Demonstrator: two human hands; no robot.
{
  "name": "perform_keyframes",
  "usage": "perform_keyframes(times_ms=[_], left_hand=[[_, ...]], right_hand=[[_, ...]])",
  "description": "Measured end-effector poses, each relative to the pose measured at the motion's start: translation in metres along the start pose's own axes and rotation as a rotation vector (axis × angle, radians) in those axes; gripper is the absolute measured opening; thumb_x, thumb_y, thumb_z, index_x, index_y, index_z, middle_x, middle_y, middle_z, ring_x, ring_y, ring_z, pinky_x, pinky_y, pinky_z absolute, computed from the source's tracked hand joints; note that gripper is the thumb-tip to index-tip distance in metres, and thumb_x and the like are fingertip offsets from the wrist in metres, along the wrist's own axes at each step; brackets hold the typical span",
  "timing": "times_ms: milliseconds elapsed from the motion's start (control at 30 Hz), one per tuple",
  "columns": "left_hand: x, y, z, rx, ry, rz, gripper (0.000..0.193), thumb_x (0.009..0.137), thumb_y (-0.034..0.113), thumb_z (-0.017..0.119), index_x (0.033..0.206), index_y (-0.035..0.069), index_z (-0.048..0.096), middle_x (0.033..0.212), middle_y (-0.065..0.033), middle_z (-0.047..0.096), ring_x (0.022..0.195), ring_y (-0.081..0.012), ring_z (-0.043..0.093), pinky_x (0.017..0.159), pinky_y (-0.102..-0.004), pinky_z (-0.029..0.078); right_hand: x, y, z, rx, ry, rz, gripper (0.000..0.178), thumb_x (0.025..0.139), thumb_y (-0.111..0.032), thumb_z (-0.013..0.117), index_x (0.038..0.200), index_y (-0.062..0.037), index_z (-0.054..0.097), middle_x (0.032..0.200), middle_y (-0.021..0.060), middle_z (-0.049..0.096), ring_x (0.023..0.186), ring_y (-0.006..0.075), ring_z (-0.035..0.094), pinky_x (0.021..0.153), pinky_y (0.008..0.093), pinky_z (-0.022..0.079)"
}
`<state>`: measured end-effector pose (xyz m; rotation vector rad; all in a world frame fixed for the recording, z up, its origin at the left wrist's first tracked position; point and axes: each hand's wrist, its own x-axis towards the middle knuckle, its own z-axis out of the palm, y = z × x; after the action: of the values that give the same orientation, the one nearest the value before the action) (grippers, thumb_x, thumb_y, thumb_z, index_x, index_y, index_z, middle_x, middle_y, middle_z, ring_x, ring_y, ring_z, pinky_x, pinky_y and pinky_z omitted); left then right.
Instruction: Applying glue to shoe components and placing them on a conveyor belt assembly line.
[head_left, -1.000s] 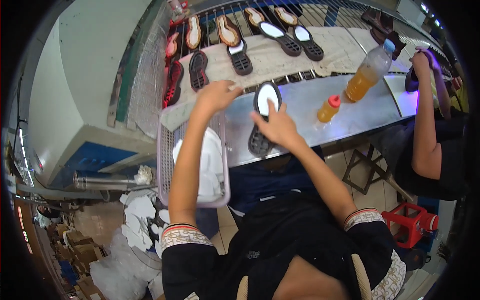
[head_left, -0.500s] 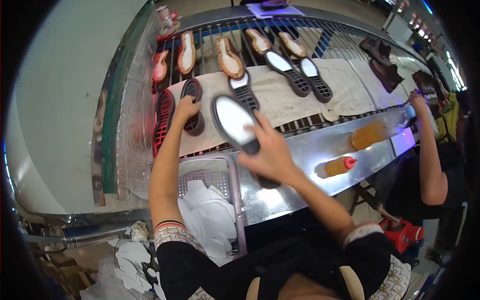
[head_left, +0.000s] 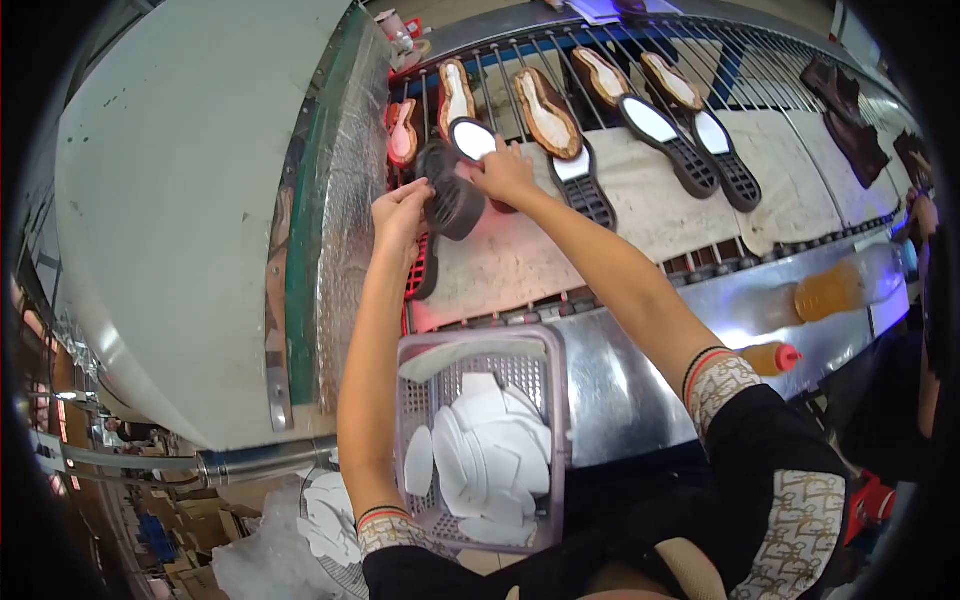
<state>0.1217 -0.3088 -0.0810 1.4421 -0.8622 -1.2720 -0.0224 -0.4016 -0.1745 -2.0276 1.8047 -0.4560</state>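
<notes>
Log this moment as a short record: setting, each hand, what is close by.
setting: conveyor of metal rods carrying shoe soles, beside a large pale machine housing
left hand: grips the near end of a dark shoe sole
right hand: on the same sole's far, white-faced end
nearby: grey basket of white insoles; two bottles of orange liquid on the metal shelf

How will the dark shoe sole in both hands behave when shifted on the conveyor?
The dark shoe sole looks thin and flat, so probably light and unlikely to roll. Its ribbed tread suggests grip rather than sliding. Left hand and right hand both steady it, hinting at some flex.
</notes>
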Motion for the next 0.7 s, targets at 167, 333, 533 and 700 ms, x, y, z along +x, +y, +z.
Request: perform_keyframes(times_ms=[167,333,533,700], left_hand=[[-0.004,-0.037,0.065,0.242,-0.122,0.237,0.026,0.077,-0.001,0.060,0.103,-0.003,0.063,0.091,-0.0076,0.065,0.072,-0.0159,0.062,0.062,-0.0254,0.050],[-0.116,-0.004,0.105,0.884,-0.126,1.101,0.029,0.072,0.008,0.058,0.098,0.000,0.066,0.083,-0.0229,0.064,0.079,-0.0327,0.065,0.075,-0.0363,0.050],[-0.182,-0.030,0.080,0.704,-0.328,0.817,0.030,0.076,0.004,0.054,0.105,0.000,0.062,0.100,-0.0211,0.062,0.086,-0.0335,0.063,0.077,-0.0378,0.050],[-0.182,-0.070,-0.014,1.314,-0.218,0.787,0.034,0.075,0.000,0.056,0.109,0.005,0.061,0.105,-0.0151,0.062,0.101,-0.0312,0.059,0.084,-0.0400,0.047]], right_hand=[[-0.051,0.051,0.000,1.697,-0.163,0.040,0.035,0.085,-0.025,0.046,0.107,-0.0005,0.059,0.096,0.0175,0.065,0.084,0.0281,0.063,0.075,0.0386,0.051],[-0.196,0.062,-0.111,2.120,-0.442,-0.100,0.039,0.094,-0.035,0.042,0.107,-0.0020,0.058,0.105,0.0092,0.062,0.095,0.0212,0.060,0.080,0.0361,0.051],[-0.308,0.084,-0.100,1.660,-0.048,0.080,0.045,0.091,-0.040,0.047,0.109,0.0011,0.055,0.096,0.0072,0.062,0.087,0.0237,0.058,0.080,0.0296,0.046],[-0.371,0.144,-0.084,0.807,0.183,0.279,0.032,0.082,-0.019,0.052,0.104,0.0053,0.054,0.083,0.0162,0.065,0.074,0.0237,0.063,0.068,0.0325,0.048]])
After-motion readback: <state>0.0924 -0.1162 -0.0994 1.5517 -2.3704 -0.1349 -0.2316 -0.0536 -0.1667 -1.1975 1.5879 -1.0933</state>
